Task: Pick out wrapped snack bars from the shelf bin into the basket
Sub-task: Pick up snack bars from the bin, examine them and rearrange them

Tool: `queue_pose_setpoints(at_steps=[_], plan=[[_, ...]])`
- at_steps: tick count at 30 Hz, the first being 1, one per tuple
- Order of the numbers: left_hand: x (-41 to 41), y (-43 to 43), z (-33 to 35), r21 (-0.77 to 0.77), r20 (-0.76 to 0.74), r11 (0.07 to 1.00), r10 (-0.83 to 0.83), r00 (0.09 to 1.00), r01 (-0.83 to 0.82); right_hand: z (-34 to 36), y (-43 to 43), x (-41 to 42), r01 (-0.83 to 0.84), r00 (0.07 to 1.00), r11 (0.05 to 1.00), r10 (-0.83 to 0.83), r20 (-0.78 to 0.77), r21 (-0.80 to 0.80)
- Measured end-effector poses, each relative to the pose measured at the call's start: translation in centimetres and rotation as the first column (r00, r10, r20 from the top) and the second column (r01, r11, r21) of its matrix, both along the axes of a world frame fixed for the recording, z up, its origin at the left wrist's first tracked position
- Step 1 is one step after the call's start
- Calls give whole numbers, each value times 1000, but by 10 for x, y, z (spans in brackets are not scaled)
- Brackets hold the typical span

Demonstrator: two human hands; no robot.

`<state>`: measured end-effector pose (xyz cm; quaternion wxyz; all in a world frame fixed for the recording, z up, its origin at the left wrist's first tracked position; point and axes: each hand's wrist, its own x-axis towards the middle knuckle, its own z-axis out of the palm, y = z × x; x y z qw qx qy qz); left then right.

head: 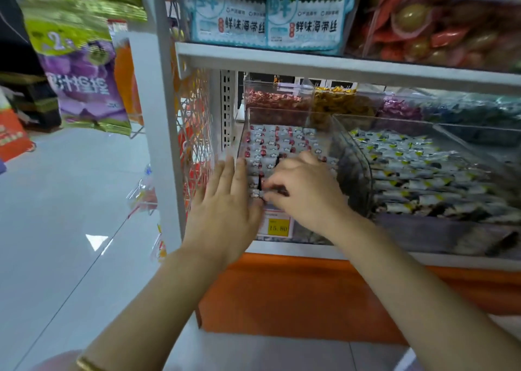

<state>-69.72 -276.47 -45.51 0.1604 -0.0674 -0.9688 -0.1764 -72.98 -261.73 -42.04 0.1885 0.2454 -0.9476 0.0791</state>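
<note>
Right hand (304, 190): fingers curled down into the bin (282, 112), tips pinching bars (279, 142) in the front rows; how many is too blurred to tell.
Left hand (225, 209): just left of the grip, fingers straight and flat at the bin's front left corner, holding nothing.
Bars: packed in tidy rows behind and under the grip, white wrappers with red marks.
Basket: not in view, so the carry will probably run down or back, away from the grip.
Below the grip: price tag (277, 226) on the bin front.
Right of the grip: second bin (355, 156), its clear wall close to the right wrist.
Risk, slip: the wrappers look slick, and a fingertip pinch on more than one may let a bar drop to the floor.
Risk, drag: tight rows could let neighbouring bars ride up and spill over the front lip.
Risk, knock: lifting out sideways may catch the knuckles on the clear wall.
Risk, wrong stock: drifting right would take the green-marked bars instead.
</note>
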Motion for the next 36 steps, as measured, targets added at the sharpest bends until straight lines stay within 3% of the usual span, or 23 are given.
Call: queue_pose_setpoints(at_steps=[2, 9, 13, 17, 20, 24, 26, 28, 33, 36], plan=[[3, -2, -2, -7, 26, 1000, -14, 1000, 14, -4, -5, 0, 32, 999, 998, -30, -35, 60], [5, -6, -6, 32, 49, 997, -67, 997, 66, -5, -8, -4, 17, 998, 983, -7, 58, -181], [6, -7, -3, 102, 25, 992, -79, 997, 76, 6, -1, 3, -4, 997, 881, 37, 61, -474], [11, -5, 7, 210, -62, 975, -63, 996, 75, 19, 8, 19, -62, 996, 755, 2, -91, -653], [18, -4, 18, 266, -150, 961, -29, 988, 69, 25, 20, 33, -102, 989, 591, -30, -148, -800], [24, -5, 25, 386, -115, 913, -93, 989, 130, 21, 30, 47, 45, 991, 178, 120, 67, -983], [26, -4, 27, 503, -76, 843, -176, 981, 190, 15, 31, 51, 163, 957, 17, 242, 162, -987], [26, -5, 28, 684, -8, 706, -245, 969, 184, 10, 32, 53, 251, 918, -44, 326, 224, -967], [24, -3, 27, 927, 153, 376, -354, 923, -10, -2, 38, 58, 344, 838, -105, 483, 255, -933], [24, -3, 26, 955, 159, 293, -378, 912, -45, -5, 40, 60, 362, 821, -61, 493, 288, -930]])
